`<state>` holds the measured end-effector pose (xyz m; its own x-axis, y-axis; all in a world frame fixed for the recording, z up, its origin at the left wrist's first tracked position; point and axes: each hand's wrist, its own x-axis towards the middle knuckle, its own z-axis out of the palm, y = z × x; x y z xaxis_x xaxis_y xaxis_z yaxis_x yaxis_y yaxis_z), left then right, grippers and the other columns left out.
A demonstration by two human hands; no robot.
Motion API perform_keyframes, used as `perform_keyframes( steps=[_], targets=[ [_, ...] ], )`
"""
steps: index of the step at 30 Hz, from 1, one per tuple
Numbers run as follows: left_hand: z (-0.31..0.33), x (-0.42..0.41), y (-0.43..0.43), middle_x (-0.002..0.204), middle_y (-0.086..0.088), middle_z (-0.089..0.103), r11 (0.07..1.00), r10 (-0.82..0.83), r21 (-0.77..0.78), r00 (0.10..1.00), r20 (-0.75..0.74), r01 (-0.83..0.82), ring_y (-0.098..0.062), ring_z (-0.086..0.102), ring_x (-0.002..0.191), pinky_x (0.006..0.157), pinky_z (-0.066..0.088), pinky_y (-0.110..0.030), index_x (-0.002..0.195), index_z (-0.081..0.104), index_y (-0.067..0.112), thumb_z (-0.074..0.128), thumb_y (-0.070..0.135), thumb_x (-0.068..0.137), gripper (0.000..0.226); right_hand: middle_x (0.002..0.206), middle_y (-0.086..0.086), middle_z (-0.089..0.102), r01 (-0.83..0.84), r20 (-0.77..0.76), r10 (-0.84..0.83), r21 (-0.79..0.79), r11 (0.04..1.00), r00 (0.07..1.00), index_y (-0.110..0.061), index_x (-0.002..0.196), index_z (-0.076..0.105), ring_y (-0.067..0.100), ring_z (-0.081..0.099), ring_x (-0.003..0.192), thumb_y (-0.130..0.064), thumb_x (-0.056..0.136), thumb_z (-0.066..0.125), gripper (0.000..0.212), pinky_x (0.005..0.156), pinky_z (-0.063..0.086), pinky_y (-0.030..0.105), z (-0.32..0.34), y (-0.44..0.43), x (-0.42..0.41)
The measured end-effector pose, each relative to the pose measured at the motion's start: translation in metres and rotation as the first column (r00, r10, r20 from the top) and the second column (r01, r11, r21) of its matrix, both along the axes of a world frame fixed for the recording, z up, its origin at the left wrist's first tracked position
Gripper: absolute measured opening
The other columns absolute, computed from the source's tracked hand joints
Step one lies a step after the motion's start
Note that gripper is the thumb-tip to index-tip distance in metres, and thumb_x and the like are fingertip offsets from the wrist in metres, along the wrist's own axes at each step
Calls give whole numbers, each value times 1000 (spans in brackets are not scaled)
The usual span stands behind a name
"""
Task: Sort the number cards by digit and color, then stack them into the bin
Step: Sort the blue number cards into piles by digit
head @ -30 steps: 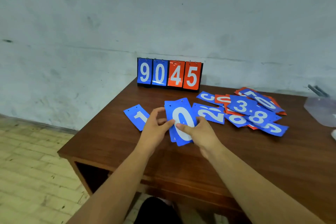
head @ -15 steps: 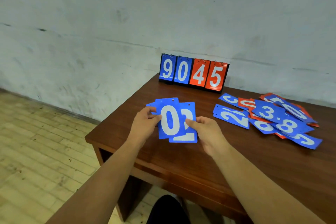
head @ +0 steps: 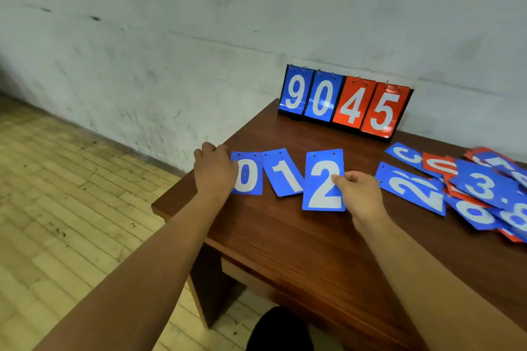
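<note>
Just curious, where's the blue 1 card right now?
In the head view, the blue 1 card lies on the table between the blue 0 card and blue 2 card.

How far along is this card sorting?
Just begun. Blue 0, 1 and 2 lie in a row; the left hand rests on the 0, the right hand pinches the 2. The mixed pile remains unsorted; no bin shows.

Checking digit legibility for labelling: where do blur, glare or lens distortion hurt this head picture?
Head view: the blue 0, 1, 2 cards read sharply; the right-edge jumbled card pile smears and stretches; faint glare on the upright scoreboard flip stand; the wall line bows from the wide angle.
</note>
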<state>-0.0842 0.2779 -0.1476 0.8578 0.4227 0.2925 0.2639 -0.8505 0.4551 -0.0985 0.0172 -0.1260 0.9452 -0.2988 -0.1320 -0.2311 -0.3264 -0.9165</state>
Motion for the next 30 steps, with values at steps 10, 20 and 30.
perform_keyframes(
  steps=[10, 20, 30],
  targets=[
    [-8, 9, -82, 135, -1, 47, 778, -565, 157, 787, -247, 608, -23, 38, 127, 106, 33, -38, 139, 51, 31, 54, 53, 92, 52, 95, 4, 62, 46, 143, 19, -441, 897, 990, -13, 97, 57, 11, 54, 75, -29, 96, 56, 16, 63, 46, 30, -11, -15, 14],
    [-5, 7, -61, 140, -1, 44, 810, -581, 113, 813, 26, 575, -22, 34, 132, 110, 32, -39, 123, 63, 23, 60, 34, 92, 34, 149, -4, 39, -382, 14, 615, -772, 507, 788, -26, 135, 54, 14, 33, 138, -22, 92, 55, 44, 112, 29, 29, -22, -45, -5],
    [-17, 10, -31, 136, -9, 51, 937, -297, 140, 942, -159, 319, -30, 48, 121, 101, 36, -40, 130, 55, 14, 42, 25, 99, 36, 147, -2, 42, -355, -61, 553, -824, 442, 831, -29, 138, 51, 16, 34, 138, -37, 98, 44, 41, 113, 25, 37, -30, -32, 8]
  ],
)
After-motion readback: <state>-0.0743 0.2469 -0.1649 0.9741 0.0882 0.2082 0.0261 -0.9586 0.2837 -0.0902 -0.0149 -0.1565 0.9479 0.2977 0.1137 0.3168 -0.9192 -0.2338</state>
